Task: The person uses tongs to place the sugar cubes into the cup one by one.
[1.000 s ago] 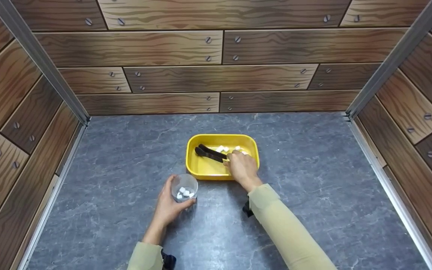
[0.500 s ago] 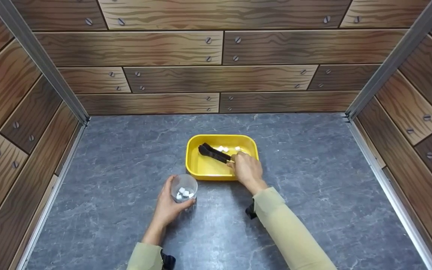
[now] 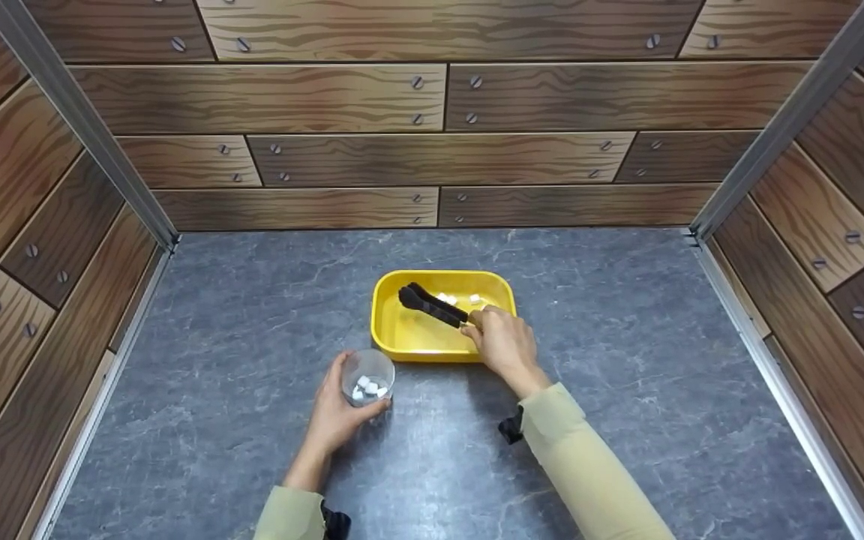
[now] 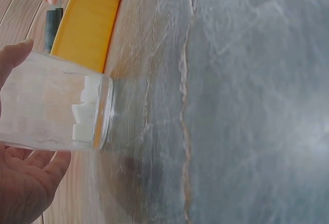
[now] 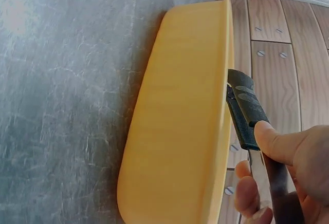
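My left hand (image 3: 335, 409) holds a clear cup (image 4: 49, 100) upright on the grey surface, thumb on one side and fingers on the other. Several white cubes (image 4: 85, 113) lie at the bottom of the cup. With my right hand (image 3: 505, 343) I grip a pair of tongs (image 5: 247, 103) that has metal arms and black ends. Those ends reach over the yellow tray (image 3: 421, 352), pointing to the left and standing close together. A few more white cubes (image 3: 448, 299) lie in the tray behind the tongs. The tray wall partly hides the tong tips in the right wrist view.
The grey marbled surface (image 3: 252, 315) spreads around the tray and cup. Wood-patterned panels (image 3: 349, 97) stand at the back and both sides, with metal strips (image 3: 94, 135) along their corners.
My right hand has drawn back a little to the right and toward me with the tongs, whose ends now stand closer together. The left hand and cup stay in place.
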A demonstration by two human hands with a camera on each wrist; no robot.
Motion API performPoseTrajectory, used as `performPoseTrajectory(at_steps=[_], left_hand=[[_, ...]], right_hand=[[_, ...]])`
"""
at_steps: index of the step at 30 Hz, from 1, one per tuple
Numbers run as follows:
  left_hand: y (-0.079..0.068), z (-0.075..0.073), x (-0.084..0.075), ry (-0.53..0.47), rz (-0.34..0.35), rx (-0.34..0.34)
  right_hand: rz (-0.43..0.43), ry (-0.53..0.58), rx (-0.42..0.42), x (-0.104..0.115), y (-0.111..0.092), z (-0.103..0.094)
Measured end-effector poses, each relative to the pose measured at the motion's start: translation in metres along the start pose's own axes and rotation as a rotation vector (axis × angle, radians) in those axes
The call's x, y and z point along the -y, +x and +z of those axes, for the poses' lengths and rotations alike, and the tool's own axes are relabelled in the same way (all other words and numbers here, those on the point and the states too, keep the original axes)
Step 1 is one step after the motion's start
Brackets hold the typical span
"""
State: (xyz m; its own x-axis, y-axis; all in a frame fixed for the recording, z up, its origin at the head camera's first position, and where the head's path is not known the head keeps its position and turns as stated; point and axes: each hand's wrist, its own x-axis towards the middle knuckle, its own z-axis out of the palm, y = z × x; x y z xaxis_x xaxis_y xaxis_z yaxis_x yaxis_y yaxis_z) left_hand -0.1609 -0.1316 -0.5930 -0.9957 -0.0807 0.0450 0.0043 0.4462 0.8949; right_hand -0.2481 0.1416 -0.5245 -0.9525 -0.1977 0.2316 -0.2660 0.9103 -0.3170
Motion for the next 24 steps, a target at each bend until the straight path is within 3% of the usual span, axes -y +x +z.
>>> performPoseTrajectory(at_steps=[8,17,24], left_hand=[[-0.001,-0.001,-0.001,-0.007,-0.018,0.016],[-0.002,0.0,-0.002,-0.012,-0.029,0.014],[-0.002,0.0,-0.002,-0.005,-0.044,0.016]], right_hand=[[0.013,0.082,-0.022,0.002,-0.011,-0.015],[-0.072,0.166,-0.073,0.007,-0.027,-0.029],[-0.118,0.16,-0.093,0.013,-0.043,-0.04]])
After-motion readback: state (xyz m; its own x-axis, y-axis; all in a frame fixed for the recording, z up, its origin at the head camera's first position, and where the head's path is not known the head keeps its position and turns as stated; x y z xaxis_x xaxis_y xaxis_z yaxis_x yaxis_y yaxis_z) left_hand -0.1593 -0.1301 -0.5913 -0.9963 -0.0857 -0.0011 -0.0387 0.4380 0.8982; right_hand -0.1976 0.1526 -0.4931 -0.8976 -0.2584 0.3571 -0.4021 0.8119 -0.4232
